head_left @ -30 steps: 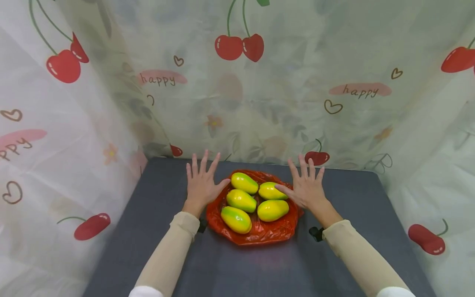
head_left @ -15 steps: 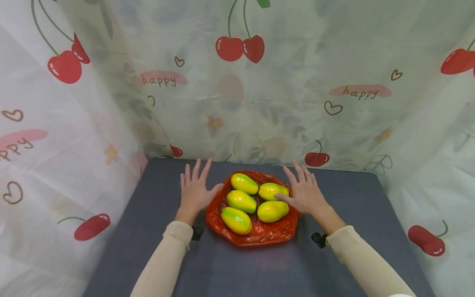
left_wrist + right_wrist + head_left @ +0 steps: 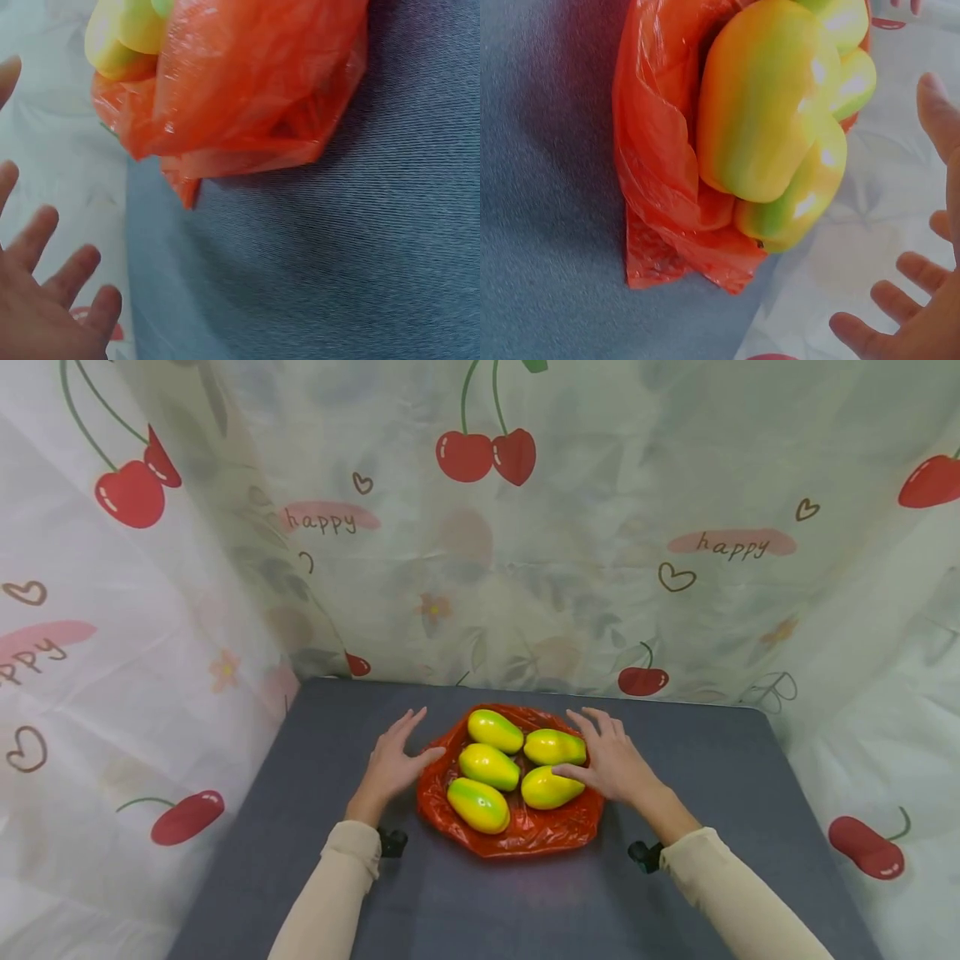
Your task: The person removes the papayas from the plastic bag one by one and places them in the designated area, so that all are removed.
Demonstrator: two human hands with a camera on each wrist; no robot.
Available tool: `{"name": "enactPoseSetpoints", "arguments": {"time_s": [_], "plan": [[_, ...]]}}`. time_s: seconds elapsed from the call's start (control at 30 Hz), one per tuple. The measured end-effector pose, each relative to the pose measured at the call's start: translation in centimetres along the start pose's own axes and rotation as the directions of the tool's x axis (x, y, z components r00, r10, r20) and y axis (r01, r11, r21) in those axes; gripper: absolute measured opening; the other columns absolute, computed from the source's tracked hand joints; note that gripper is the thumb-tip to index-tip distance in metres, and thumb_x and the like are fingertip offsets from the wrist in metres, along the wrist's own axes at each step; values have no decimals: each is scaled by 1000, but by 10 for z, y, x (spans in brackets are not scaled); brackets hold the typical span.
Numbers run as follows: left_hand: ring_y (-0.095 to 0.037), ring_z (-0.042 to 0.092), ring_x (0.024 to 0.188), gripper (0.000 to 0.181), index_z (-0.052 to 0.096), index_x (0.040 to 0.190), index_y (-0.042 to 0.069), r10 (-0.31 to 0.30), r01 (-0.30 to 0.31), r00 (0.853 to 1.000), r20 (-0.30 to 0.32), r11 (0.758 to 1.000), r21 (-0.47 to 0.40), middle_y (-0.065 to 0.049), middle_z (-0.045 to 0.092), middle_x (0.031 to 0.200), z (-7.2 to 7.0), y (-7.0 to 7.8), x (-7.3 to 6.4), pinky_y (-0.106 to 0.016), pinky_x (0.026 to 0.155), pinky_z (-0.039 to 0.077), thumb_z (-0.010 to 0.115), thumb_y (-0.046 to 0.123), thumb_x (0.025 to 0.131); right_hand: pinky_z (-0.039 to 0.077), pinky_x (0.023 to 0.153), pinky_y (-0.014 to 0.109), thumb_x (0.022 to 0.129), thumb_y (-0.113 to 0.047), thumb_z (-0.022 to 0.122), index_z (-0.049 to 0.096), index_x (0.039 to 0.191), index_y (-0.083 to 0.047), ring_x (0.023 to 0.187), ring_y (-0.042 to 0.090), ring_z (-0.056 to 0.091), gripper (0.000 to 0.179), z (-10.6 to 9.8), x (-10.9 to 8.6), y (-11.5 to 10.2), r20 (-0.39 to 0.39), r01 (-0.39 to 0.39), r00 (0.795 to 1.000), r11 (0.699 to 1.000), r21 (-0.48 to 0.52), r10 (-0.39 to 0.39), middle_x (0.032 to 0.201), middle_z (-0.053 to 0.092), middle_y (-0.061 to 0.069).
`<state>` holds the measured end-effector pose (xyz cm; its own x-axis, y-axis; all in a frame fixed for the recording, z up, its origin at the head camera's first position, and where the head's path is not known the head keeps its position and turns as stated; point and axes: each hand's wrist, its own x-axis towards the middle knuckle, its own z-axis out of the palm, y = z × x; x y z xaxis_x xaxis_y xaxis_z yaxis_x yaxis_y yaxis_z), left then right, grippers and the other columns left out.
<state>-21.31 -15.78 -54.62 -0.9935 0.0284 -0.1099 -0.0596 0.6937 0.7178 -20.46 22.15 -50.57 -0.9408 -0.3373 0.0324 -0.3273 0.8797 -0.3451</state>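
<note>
Several glossy yellow-green papayas (image 3: 489, 766) lie in a red plastic bag (image 3: 525, 842), its edge crumpled down around them. At the bag's left side is my left hand (image 3: 392, 767), fingers loosely bent and thumb pointing at the rim. The left wrist view shows a gap between this hand (image 3: 41, 311) and the bag (image 3: 255, 82). My right hand (image 3: 617, 764) hovers at the bag's right side, its thumb overlapping the near right papaya (image 3: 546, 792) in the head view. Spread fingers of the right hand (image 3: 922, 307) stand apart from the fruit in the right wrist view. Neither hand holds anything.
The bag sits on a dark grey table (image 3: 510, 910). White sheeting (image 3: 555, 577) printed with cherries and "happy" encloses the back and both sides. A black wrist camera (image 3: 392, 843) is on the left wrist, another camera (image 3: 643, 857) on the right.
Both hands have lowered and drawn back towards the person, their fingers going from spread and straight to more bent. My left hand has also shifted left. The bag and papayas have stayed put.
</note>
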Motion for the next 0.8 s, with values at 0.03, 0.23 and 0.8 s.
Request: {"name": "enactPoseSetpoints", "arguments": {"time_s": [0.03, 0.23, 0.8], "plan": [[-39, 17, 158, 78, 27, 157, 51, -6, 6, 1000, 11, 1000, -20, 5, 21, 172, 1, -2, 0, -75, 121, 12, 66, 62, 91, 41, 109, 67, 85, -67, 69, 29, 162, -20, 139, 46, 37, 98, 1, -1, -1, 4, 0, 1000, 1000, 12, 0, 161, 30, 20], [-36, 22, 157, 75, 35, 155, 48, -36, 40, 999, 40, 991, -125, 1, 29, 169, 2, -12, -2, -71, 122, 19, 71, 55, 90, 45, 106, 63, 84, -62, 74, 34, 159, -20, 135, 42, 41, 95, 9, -5, -3, 5, 8, 1000, 997, 71, -9, 154, 39, 18], [-30, 36, 152, 69, 45, 151, 44, -8, 55, 991, 130, 932, -359, -1, 44, 161, 18, -40, -10, -61, 125, 24, 77, 43, 90, 50, 95, 54, 80, -55, 82, 50, 149, -15, 118, 35, 46, 86, 29, -18, -6, 12, 2, 1000, 976, 218, -4, 137, 50, 15]]}}
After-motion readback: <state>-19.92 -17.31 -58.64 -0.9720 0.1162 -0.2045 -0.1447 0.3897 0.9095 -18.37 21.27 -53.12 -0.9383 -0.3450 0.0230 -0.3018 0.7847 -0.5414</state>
